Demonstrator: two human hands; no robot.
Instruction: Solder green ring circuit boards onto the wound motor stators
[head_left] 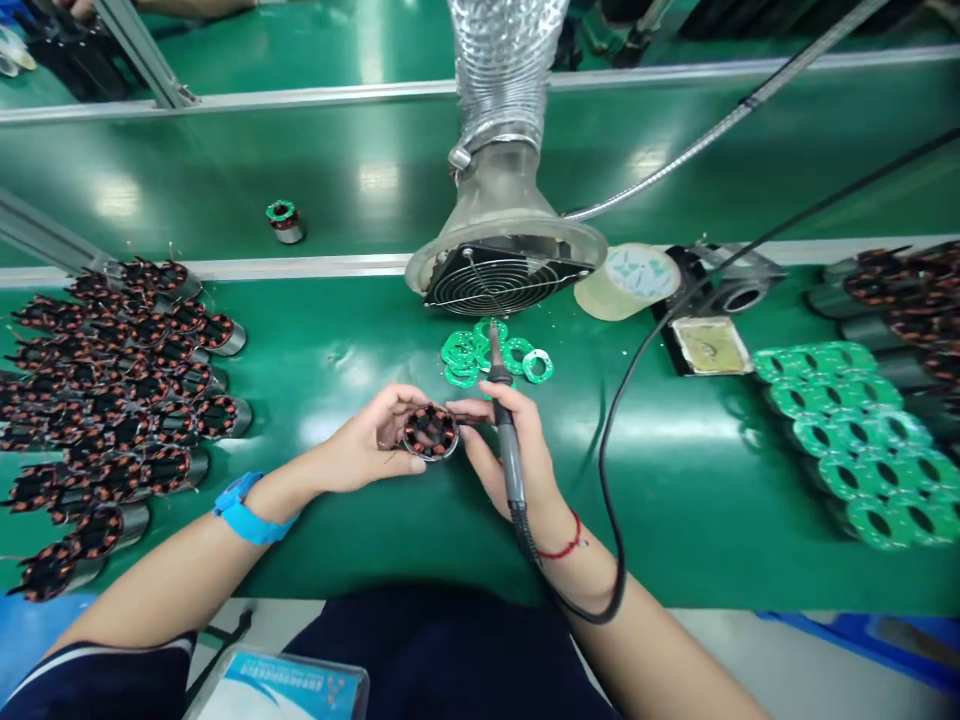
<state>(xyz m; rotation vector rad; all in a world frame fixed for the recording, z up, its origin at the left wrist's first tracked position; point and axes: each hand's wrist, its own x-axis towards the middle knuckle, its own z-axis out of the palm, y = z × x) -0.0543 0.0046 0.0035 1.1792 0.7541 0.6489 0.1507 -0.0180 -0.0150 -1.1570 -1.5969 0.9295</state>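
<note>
My left hand is wrapped round a motor stator, its black-and-copper wound end facing up. A soldering iron rests in my right hand, between thumb and index finger, its tip pointing away from me. Other fingers of that hand reach to the stator's right side; whether they pinch one of its wires is too small to tell. Just beyond the iron's tip lies a loose pile of green ring-shaped circuit boards, with one paler ring at its right.
A fume extractor hood hangs over the bench. Rows of stators stand left, more at the far right. Board-topped stators fill the right side, near a solder-wire roll and a tray. The iron's black cable loops rightward.
</note>
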